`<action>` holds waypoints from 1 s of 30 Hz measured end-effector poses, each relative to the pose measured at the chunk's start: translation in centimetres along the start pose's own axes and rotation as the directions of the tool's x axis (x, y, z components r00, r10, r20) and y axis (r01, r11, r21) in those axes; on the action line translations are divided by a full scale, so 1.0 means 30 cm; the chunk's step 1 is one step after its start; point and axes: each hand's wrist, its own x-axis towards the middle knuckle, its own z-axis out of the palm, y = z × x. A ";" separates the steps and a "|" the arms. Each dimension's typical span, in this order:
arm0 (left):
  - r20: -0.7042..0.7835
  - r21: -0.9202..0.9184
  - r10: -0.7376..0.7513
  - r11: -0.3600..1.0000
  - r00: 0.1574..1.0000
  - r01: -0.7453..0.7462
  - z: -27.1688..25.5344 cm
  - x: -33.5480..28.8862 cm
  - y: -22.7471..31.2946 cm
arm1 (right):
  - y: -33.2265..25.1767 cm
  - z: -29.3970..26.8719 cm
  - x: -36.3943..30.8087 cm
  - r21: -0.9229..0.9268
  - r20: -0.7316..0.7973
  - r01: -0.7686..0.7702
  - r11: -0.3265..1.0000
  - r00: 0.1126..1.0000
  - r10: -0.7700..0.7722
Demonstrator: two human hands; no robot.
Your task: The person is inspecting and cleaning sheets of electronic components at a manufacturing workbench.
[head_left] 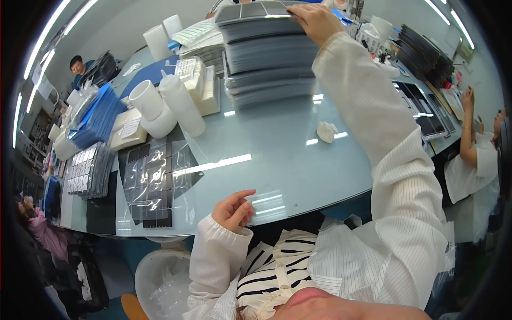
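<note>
A tall stack of dark flat trays (269, 56) in clear plastic stands at the far middle of the glass-topped table (266, 170). My right arm is stretched out to it. On top lies a grey tray (253, 10) divided into rectangles, and my right hand (318, 24) grips its right corner, fingertips over the edge. My left hand (233, 210) hovers at the table's front edge, fingers loosely bent and apart, with nothing in it. Beyond the right end of the bare glass sits a crumpled white wipe (326, 132).
Left of the stack stand a white squeeze bottle (183, 104), a white roll (146, 101) and packs of wipes (205, 88). Plastic-covered dark panels (157, 184) lie front left, beside bundled small trays (88, 170). A lined waste bin (162, 277) is below. Co-workers sit at both sides.
</note>
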 end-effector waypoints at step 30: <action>-0.233 -0.181 0.394 0.881 0.889 -0.438 0.047 -0.140 -0.016 | -0.613 -0.504 -0.631 0.614 0.768 -0.759 -0.215 0.514 0.381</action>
